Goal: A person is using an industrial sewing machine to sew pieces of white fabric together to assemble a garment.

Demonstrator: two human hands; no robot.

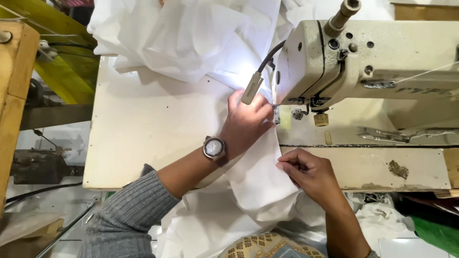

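Pressing down flat, my left hand [246,122] lies with its fingers spread apart on the white fabric [260,179], just in front of the needle area of the cream sewing machine [377,62]. My fingertips almost reach the presser foot [276,113]; whether they touch it I cannot tell. A wristwatch [213,148] sits on that wrist, and a grey ribbed sleeve [129,210] covers the forearm past the tabletop's near edge.

My right hand [308,173] is at the near edge of the tabletop [138,129], thumb and fingers pinched together on the right-hand edge of the same fabric. The strip of fabric runs from the needle toward me between my two hands, drops over the near edge and gathers below it. Beyond the needle, more white fabric [186,36] is heaped at the far edge of the tabletop.

A small lamp on a bendy neck [252,87] hangs just above my left hand and throws a bright patch on the cloth. A pair of metal snips [382,135] lies on the machine's bed, well apart from both hands, toward the right side.
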